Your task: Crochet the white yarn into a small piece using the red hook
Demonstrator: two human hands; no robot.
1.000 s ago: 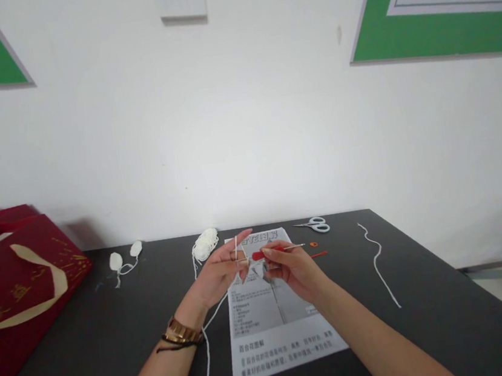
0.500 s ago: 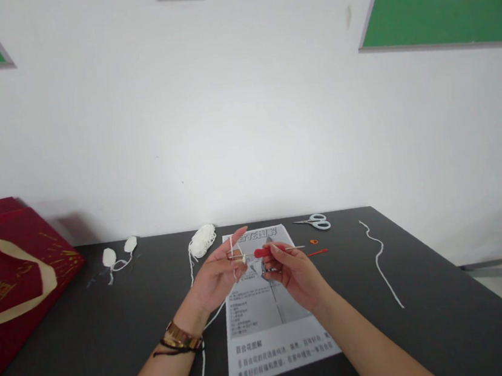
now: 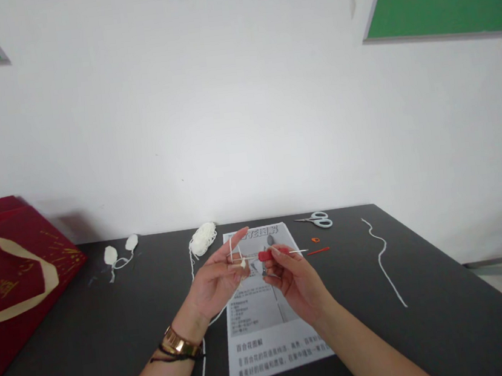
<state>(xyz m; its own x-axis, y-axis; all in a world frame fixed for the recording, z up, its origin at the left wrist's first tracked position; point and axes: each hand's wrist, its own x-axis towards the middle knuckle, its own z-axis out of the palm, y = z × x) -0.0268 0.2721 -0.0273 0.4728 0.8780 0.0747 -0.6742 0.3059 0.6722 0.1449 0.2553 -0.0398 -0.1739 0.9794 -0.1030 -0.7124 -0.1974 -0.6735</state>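
Taking the printed white instruction sheet (image 3: 272,325) on the dark worktop (image 3: 432,324) as our landmark, we see a dark red paper bag (image 3: 10,278) far to its left and two small white crocheted pieces (image 3: 119,253) nearer. Our left hand (image 3: 216,277), over the sheet's left edge, pinches white yarn (image 3: 232,250) looped over its raised forefinger; the white yarn ball (image 3: 203,239) lies just behind. Our right hand (image 3: 292,277), above the sheet, grips a red-handled metal crochet hook (image 3: 275,253). Pale blue scissors (image 3: 319,220) and a loose white strand (image 3: 383,260) lie to the right.
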